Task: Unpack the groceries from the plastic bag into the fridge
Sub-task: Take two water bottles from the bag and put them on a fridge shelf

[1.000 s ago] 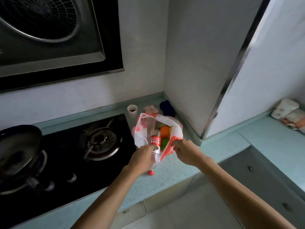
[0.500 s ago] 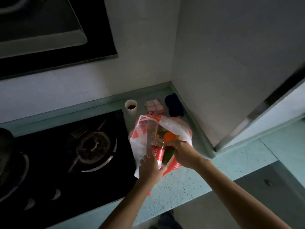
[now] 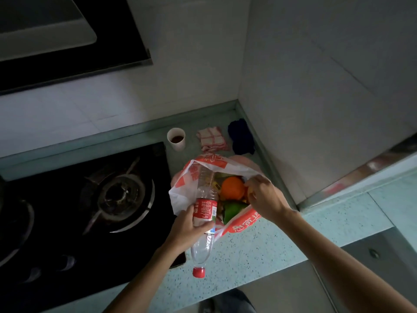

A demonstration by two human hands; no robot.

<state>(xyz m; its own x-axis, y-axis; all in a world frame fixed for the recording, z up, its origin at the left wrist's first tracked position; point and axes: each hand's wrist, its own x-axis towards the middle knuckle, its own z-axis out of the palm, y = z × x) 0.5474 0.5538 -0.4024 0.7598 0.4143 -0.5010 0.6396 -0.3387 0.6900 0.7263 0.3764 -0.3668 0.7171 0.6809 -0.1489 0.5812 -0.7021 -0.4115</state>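
Observation:
A white and red plastic bag (image 3: 187,177) stands open on the speckled green counter (image 3: 259,251) beside the stove. My left hand (image 3: 187,229) grips a clear water bottle (image 3: 203,242) with a red label, its red cap pointing toward me and its base still in the bag's mouth. My right hand (image 3: 264,197) is inside the bag's right side, holding the bag's edge next to an orange (image 3: 232,188). A green fruit (image 3: 232,210) lies below the orange. The fridge is not in view.
A black gas stove (image 3: 90,206) fills the left. A paper cup (image 3: 176,138), a checked cloth (image 3: 213,141) and a dark blue cloth (image 3: 241,136) sit at the back corner. Tiled walls close in behind and right. A range hood (image 3: 56,30) hangs above.
My left hand has drawn the bottle farther out of the bag toward me, so its cap end is now over the counter. My right hand has shifted deeper into the bag beside the orange.

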